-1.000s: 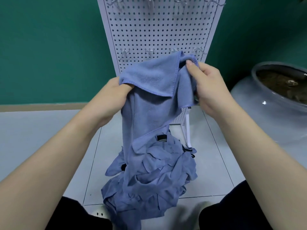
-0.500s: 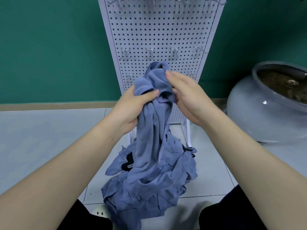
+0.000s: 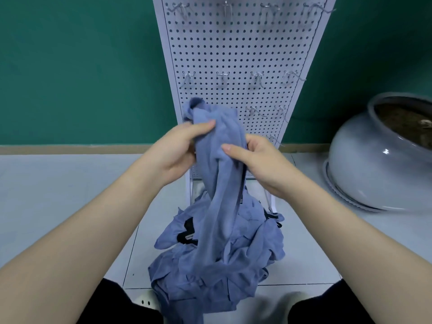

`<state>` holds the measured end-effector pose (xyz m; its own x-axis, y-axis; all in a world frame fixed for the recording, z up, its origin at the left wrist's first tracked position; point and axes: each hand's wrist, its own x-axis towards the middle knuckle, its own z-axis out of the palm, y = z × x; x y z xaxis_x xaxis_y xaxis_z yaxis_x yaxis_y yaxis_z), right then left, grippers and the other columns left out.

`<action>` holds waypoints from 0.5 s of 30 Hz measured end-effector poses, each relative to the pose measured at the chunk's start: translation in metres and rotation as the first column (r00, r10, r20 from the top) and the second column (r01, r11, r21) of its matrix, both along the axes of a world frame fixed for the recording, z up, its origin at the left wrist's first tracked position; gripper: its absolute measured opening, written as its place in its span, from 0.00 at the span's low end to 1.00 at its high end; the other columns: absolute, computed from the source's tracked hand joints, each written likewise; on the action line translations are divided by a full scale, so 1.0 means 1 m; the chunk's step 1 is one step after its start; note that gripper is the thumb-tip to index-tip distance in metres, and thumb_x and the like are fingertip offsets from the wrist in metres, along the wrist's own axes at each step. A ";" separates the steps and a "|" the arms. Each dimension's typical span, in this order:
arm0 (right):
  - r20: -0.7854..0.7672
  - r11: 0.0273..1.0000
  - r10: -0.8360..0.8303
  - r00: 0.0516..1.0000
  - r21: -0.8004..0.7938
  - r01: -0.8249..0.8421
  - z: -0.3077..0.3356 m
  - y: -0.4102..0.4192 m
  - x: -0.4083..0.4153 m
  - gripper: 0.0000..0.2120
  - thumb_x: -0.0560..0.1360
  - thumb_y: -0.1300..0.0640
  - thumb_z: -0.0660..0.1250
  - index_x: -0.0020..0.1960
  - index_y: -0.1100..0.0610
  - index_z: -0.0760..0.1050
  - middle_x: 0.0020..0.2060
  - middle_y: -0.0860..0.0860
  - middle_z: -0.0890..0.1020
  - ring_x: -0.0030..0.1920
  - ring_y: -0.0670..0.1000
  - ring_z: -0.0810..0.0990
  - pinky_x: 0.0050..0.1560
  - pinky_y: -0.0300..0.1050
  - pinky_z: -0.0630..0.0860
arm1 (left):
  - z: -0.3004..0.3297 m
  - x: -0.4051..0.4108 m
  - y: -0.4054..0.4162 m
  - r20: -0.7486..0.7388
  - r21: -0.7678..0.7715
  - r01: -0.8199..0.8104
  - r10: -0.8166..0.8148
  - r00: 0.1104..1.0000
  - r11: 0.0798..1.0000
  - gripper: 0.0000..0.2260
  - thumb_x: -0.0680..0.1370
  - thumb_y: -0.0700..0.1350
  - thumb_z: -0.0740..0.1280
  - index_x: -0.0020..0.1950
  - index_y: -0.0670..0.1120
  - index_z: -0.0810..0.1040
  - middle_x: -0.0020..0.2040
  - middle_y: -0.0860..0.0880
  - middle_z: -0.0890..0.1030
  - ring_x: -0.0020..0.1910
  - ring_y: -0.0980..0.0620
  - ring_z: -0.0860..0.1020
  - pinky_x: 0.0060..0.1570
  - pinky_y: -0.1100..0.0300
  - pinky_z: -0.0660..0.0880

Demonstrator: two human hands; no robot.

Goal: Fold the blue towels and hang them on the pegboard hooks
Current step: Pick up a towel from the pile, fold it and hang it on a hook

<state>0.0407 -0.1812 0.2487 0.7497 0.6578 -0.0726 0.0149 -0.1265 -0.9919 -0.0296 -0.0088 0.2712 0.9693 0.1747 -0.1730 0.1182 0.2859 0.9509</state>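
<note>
Blue towel [image 3: 219, 183] soft, light, bunched into rope; left hand [image 3: 177, 153] and right hand [image 3: 259, 160] both pinch upper part; best held by corners

Towel [image 3: 219, 183]: matt soft cloth. Pegboard [image 3: 243, 50]: white perforated metal. Pot [image 3: 364, 164]: glossy glaze.

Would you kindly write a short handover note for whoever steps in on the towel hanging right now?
Left hand: grip shut on the held towel, thumb on top.
Right hand: grip shut on the same towel from the other side.
Held towel: bunched, not folded, its tail trailing down to the towel pile on the floor.
Pegboard: stands behind the pile; every visible hook is bare.
Done: nothing hung.
Left: fold this towel, hang it, then work through the pile.
</note>
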 end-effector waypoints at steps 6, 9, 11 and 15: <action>-0.037 0.989 -0.118 0.992 0.085 0.120 0.021 -0.013 0.016 0.07 0.83 0.59 0.66 0.54 0.61 0.82 0.50 0.57 0.88 0.54 0.55 0.87 0.58 0.52 0.81 | -0.019 -0.011 -0.011 -0.019 0.069 0.146 -0.145 0.989 0.987 0.17 0.83 0.43 0.64 0.70 0.39 0.78 0.65 0.42 0.83 0.64 0.46 0.81 0.66 0.49 0.76; -0.079 0.989 -0.105 0.991 0.100 0.113 0.023 -0.018 0.019 0.08 0.83 0.60 0.66 0.53 0.62 0.82 0.49 0.58 0.88 0.53 0.56 0.87 0.57 0.49 0.82 | -0.019 -0.010 -0.013 0.030 0.026 0.137 -0.138 0.990 0.990 0.17 0.84 0.42 0.62 0.72 0.38 0.75 0.68 0.41 0.81 0.68 0.44 0.79 0.69 0.47 0.74; -0.130 0.987 -0.088 0.988 0.123 0.105 0.023 -0.019 0.019 0.07 0.83 0.60 0.66 0.50 0.60 0.81 0.45 0.55 0.88 0.49 0.53 0.87 0.53 0.46 0.82 | -0.016 -0.007 -0.016 0.060 -0.112 0.126 -0.119 0.991 0.986 0.18 0.87 0.45 0.58 0.73 0.37 0.73 0.70 0.40 0.79 0.71 0.43 0.76 0.72 0.46 0.71; -0.201 0.984 -0.075 0.977 0.145 0.105 0.022 -0.020 0.016 0.11 0.80 0.57 0.71 0.58 0.63 0.82 0.51 0.56 0.88 0.54 0.53 0.86 0.59 0.48 0.81 | -0.011 -0.004 -0.016 0.098 -0.283 0.151 -0.128 0.987 0.947 0.19 0.87 0.43 0.53 0.74 0.37 0.72 0.71 0.39 0.78 0.71 0.42 0.76 0.73 0.46 0.70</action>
